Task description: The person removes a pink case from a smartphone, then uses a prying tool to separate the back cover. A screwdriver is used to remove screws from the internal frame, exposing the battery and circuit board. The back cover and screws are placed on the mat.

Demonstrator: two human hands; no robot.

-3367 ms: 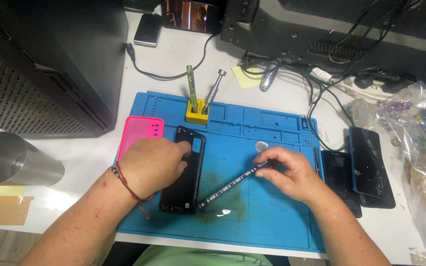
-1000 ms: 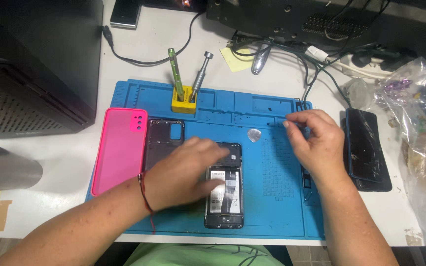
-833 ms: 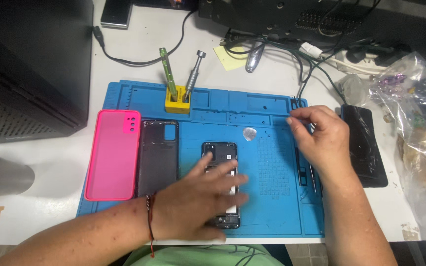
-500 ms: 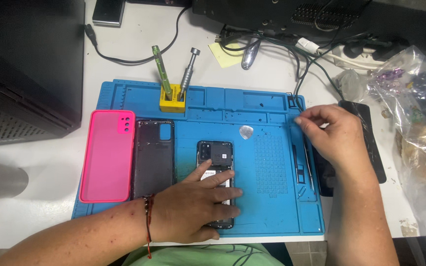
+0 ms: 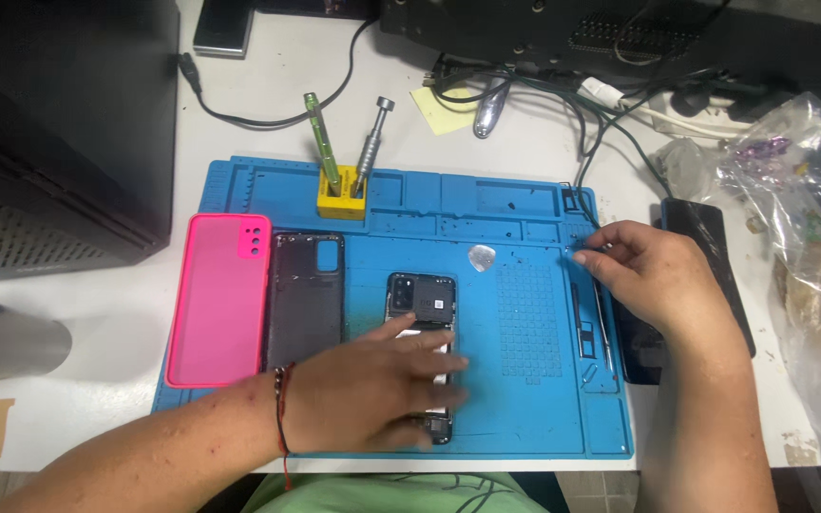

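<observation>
Covering a white desk (image 5: 97, 313), a blue repair mat (image 5: 525, 418) lies among cables (image 5: 563, 104).

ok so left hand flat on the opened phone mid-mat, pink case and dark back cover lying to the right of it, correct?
Not quite. The head view shows the left hand flat on the opened phone mid-mat, but the pink case and dark back cover lie to the left of it, not the right, side by side on the mat's left part.

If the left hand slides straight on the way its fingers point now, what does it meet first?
Its fingers point right along the opened phone. Beyond the left hand lies bare blue mat, then probably the raised square grid; depth is unclear.
</observation>
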